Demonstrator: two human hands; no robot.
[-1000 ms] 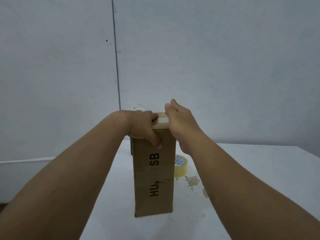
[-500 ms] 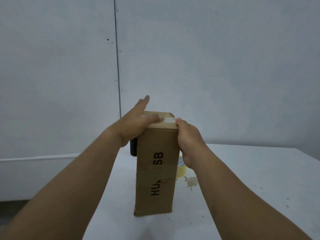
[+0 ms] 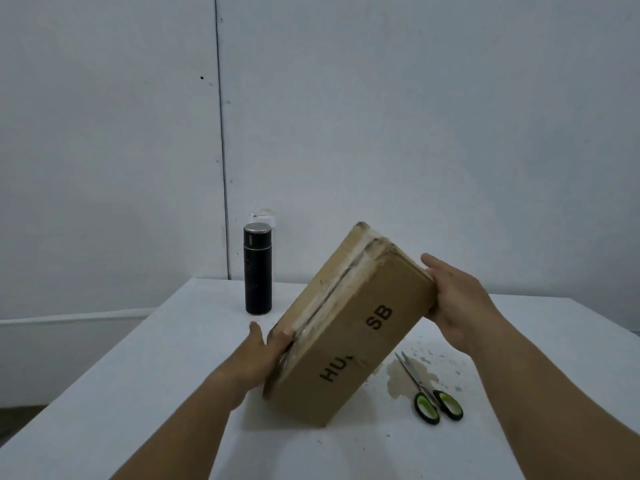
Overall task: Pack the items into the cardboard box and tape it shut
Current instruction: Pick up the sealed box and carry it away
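Observation:
A long brown cardboard box [image 3: 349, 327] with black lettering is tilted to the right over the white table [image 3: 138, 393], resting on its lower corner. A seam covered with clear tape runs along its upper left face. My left hand [image 3: 265, 355] presses against the lower left end of the box. My right hand [image 3: 457, 303] grips the upper right end. Both hands hold the box between them. The tape roll is not visible now.
A black flask [image 3: 257, 270] with a silver cap stands upright at the table's far edge, left of the box. Scissors [image 3: 429, 393] with green-and-black handles lie to the right of the box, near a brown stain. A grey wall rises behind the table.
The box stood upright with both hands pressing its top; now it is tipped over to the right, with my left hand at its lower end and my right at its upper end. The flask and scissors have come into sight.

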